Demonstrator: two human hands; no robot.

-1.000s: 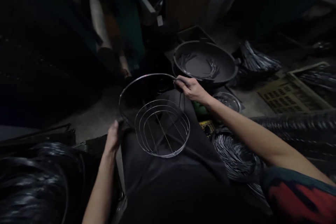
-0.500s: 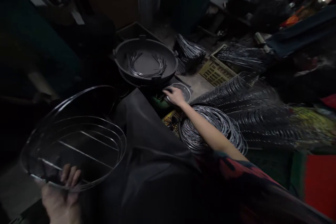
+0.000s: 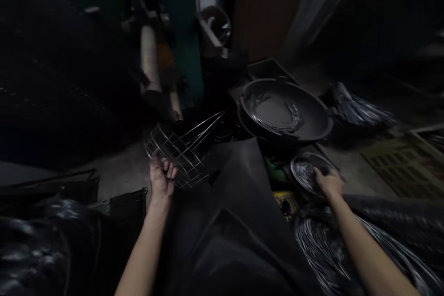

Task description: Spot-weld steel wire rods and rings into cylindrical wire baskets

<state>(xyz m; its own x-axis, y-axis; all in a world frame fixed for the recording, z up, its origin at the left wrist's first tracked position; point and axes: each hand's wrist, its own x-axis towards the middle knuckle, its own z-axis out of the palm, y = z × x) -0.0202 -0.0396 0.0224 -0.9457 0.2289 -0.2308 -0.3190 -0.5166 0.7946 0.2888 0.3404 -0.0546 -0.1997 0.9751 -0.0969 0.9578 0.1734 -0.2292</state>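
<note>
Left hand (image 3: 162,178) closed on lower edge of tilted wire basket (image 3: 176,155), basket above fingers. Right hand (image 3: 329,182) curled over rim of shallow metal dish (image 3: 305,171), near black basin (image 3: 284,111).

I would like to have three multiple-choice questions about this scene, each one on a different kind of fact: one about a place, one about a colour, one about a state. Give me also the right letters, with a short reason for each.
1. Where is the wire basket frame?
A. In the left hand
B. Lying on the floor
C. Hanging on the wall

2. What colour is the round basin?
A. Red
B. Yellow
C. Dark grey

3. How is the right hand placed on the shallow metal dish?
A. Lifted clear of it
B. Resting on its edge
C. Underneath it

1: A, the fingers curl around the frame's wires, and it is off the floor.
2: C, its wall and bottom look dark grey in the dim light.
3: B, the fingers meet the dish at its rim.
</note>
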